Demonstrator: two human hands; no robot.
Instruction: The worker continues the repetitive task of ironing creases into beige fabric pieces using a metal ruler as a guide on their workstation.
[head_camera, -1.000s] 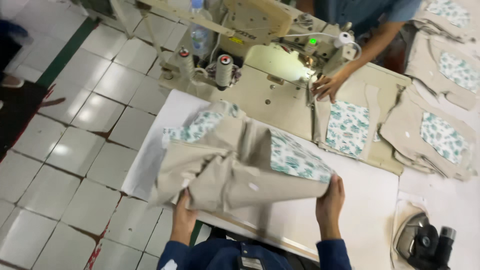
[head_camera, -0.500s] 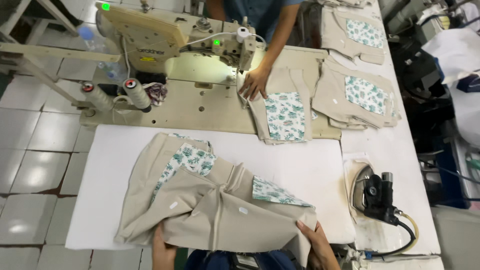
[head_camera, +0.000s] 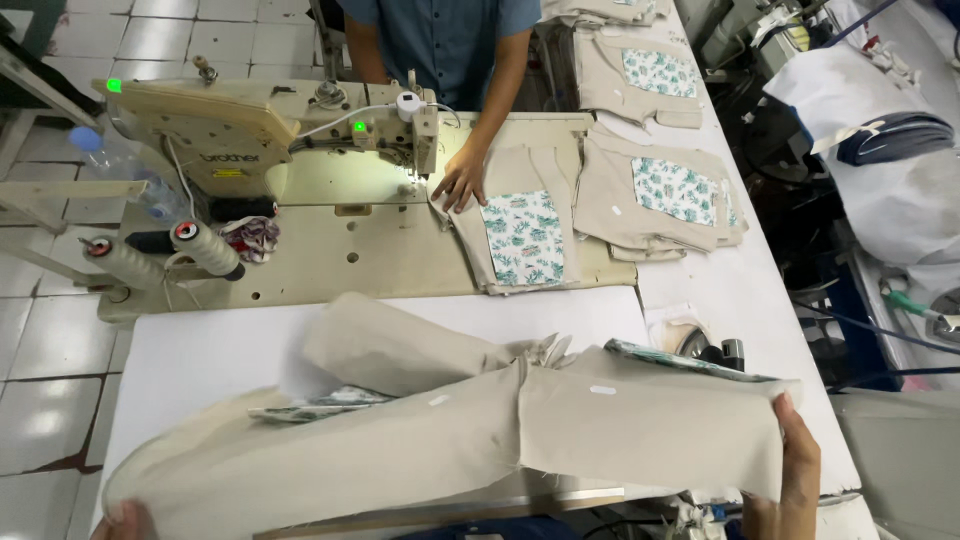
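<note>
- While gripping one corner at lower left, left hand (head_camera: 125, 520) is pinching the beige garment (head_camera: 450, 440).
- Garment is hanging stretched above the white table (head_camera: 200, 350), half unfolded, not yet flat.
- Right hand (head_camera: 790, 480) is clasping its opposite edge.
- Behind, a co-worker's hand (head_camera: 460, 180) is pressing fabric at the sewing machine (head_camera: 260, 130).

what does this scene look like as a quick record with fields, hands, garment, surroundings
left hand: grips the left end of the beige garment, low at the picture's edge
right hand: grips the garment's right edge
garment: held stretched above the white table, leaf-print lining showing at folds
co-worker's hand: flat on a beige piece at the sewing machine
stack: sewn beige pieces with printed pockets at right
other: thread cones, plastic bottle
</note>
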